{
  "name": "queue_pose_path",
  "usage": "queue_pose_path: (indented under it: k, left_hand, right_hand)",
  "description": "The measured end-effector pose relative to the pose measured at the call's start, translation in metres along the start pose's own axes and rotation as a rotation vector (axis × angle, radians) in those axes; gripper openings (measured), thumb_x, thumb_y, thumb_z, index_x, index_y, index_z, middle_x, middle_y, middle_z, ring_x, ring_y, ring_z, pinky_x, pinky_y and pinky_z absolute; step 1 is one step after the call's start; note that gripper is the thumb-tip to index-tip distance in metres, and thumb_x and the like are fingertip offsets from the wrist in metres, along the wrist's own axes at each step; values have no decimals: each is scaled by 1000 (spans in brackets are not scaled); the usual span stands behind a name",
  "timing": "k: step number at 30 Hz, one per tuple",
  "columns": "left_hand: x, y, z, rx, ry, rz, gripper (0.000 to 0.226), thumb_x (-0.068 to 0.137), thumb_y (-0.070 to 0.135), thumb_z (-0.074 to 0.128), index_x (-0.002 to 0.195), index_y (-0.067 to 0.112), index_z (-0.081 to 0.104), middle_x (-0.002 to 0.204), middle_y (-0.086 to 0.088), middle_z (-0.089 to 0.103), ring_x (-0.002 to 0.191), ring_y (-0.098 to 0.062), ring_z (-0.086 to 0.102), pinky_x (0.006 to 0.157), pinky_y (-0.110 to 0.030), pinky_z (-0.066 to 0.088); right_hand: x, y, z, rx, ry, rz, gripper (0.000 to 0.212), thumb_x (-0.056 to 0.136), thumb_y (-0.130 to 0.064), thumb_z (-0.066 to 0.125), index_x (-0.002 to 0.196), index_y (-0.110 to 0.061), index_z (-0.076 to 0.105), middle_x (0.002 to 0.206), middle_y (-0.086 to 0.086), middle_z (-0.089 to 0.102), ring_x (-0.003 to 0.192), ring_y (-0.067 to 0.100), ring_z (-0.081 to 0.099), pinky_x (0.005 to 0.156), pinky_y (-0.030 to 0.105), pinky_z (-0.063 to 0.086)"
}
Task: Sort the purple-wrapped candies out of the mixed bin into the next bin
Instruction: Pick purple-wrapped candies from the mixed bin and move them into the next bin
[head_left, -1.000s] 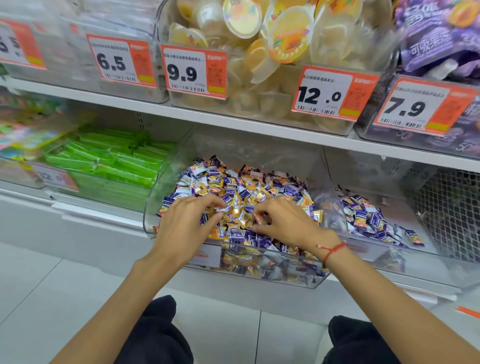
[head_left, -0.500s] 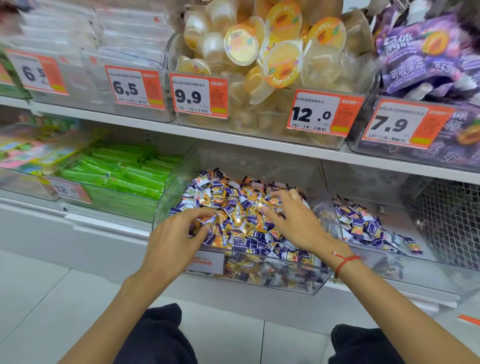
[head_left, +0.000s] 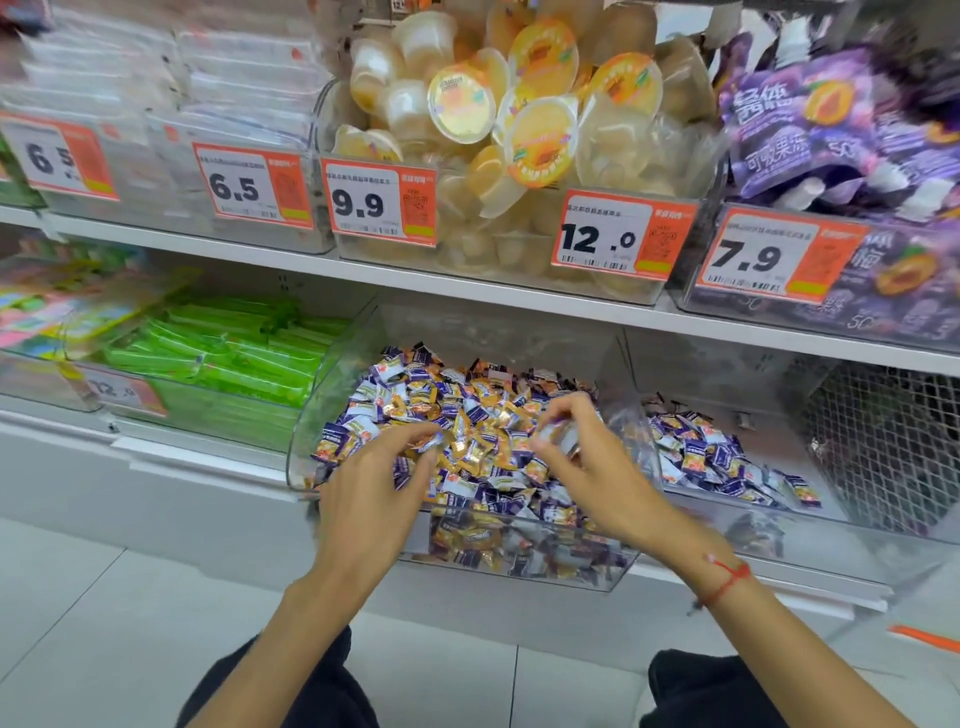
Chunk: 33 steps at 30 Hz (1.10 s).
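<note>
Mixed bin: the clear plastic mixed bin (head_left: 332, 415) sits on the lower shelf right in front of me, heaped with purple-wrapped candies (head_left: 470, 413) and gold-orange wrapped candies (head_left: 488, 431) all jumbled together.
Next bin: just to the right, touching wall to wall, the clear plastic next bin (head_left: 810, 540) holds a thinner scatter of sorted purple candies (head_left: 722, 460) along its floor.
Left hand: my left hand (head_left: 369, 499) is down in the heap, thumb and fingers curled close at the pile's surface; whether they have a wrapper between them I can't tell, it's blurred.
Right hand: my right hand (head_left: 597, 478) is lifted just above the pile, fingertips pinching a small pale-wrapped candy (head_left: 556, 434); its colour smears in the blur.
Wrist: a thin red string bracelet (head_left: 727, 582) circles my right wrist.
Upper shelf: a clear tub of round yellow-lidded jelly cups (head_left: 540, 135) above the mixed bin, purple printed pouches (head_left: 810, 135) to its right.
Lower left: a clear bin of bright green flat packets (head_left: 228, 353).
Price tags: orange-and-white price tags (head_left: 382, 202) read 6.5, 9.9, 12.0, 7.9.
Hard to see: the far-left packs are blurred, the wire mesh panel (head_left: 883, 441) at right runs off frame, and the mixed bin's own label hides behind my left hand.
</note>
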<state>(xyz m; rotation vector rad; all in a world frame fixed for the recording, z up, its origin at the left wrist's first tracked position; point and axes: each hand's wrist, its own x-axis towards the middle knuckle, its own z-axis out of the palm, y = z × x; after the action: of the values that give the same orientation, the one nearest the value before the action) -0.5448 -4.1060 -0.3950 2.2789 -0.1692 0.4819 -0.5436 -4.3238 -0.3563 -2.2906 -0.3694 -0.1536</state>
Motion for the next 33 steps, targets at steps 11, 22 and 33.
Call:
queue_pose_path:
  k: [11,22,33]
  left_hand:
    - [47,149,109,-108,-300,294,39,96,19,53,134,26,52,123,3,63,95,-18,63,79,-35,53]
    - [18,0,19,240,26,224,45,88,15,64,131,22,54,134,3,53,124,-19,46,101,-39,40]
    - [23,-40,9,499,-312,46,85,76,59,-12,150,34,22,157,6,19,147,-15,4,118,-31,6]
  right_hand:
    - [-18,133,-81,-361,286,223,45,100,-19,42,143,-8,35,148,17,30,131,25,37,109,45,32]
    - [-23,68,-67,-336,344,-22,30,91,-3,56,116,-18,62,117,-3,59,108,13,53,91,26,39]
    - [92,45,55,-426,-220,395,67,100,-49,31,154,-21,2,161,5,-3,147,33,-2,118,53,7]
